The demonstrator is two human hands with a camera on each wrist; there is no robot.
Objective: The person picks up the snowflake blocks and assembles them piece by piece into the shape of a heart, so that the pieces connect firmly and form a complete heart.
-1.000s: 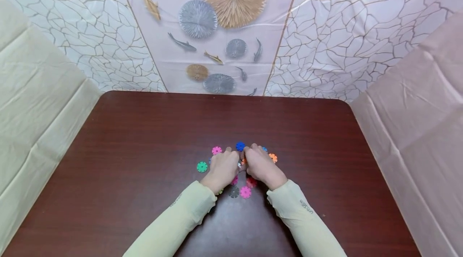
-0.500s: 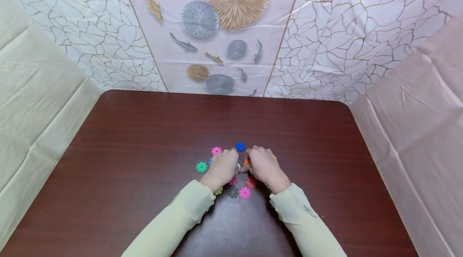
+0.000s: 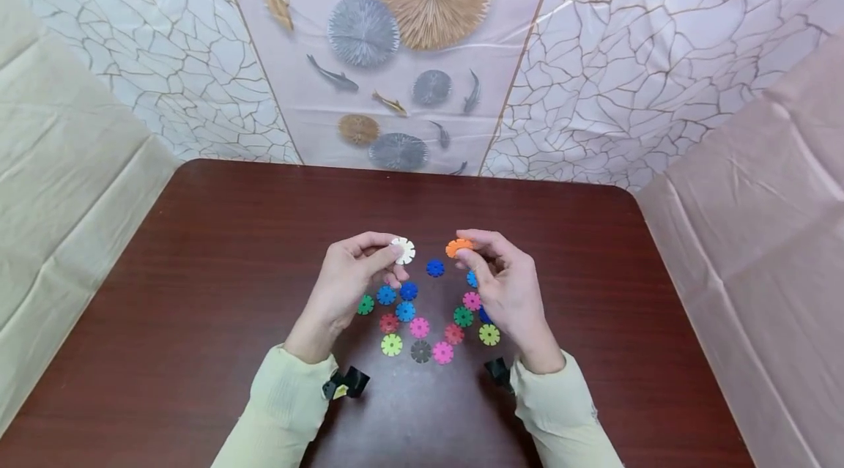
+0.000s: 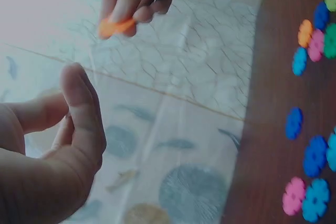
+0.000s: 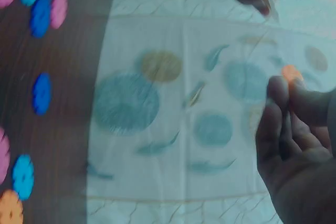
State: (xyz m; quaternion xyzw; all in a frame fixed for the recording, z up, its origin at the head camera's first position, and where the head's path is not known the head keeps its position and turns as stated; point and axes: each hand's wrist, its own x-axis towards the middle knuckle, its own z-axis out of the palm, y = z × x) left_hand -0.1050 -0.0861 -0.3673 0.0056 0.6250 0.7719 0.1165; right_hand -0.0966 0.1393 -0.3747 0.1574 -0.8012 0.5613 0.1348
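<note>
My left hand [image 3: 339, 285] pinches a white notched interlocking disc [image 3: 404, 251] between thumb and fingers, raised above the table. Across a short gap, my right hand [image 3: 511, 288] pinches an orange interlocking disc [image 3: 458, 247] at about the same height. The two discs are apart. In the left wrist view the white disc is hidden behind the fingers, while the orange disc [image 4: 118, 26] shows at the right hand's fingertips. The right wrist view has the orange disc [image 5: 292, 73] between thumb and forefinger, with the white disc [image 5: 271, 8] seen near edge-on.
Several more notched discs lie flat below the hands, among them a lone blue disc [image 3: 435, 268], a grey disc [image 3: 420, 351], a yellow-green disc [image 3: 392, 345] and a green disc [image 3: 463, 316]. The brown table [image 3: 264, 219] meets a patterned backdrop [image 3: 395, 102] behind.
Both hands have risen from among the discs on the table and turned, now holding up the white and orange discs. The hands have moved farther apart, uncovering more discs beneath.
</note>
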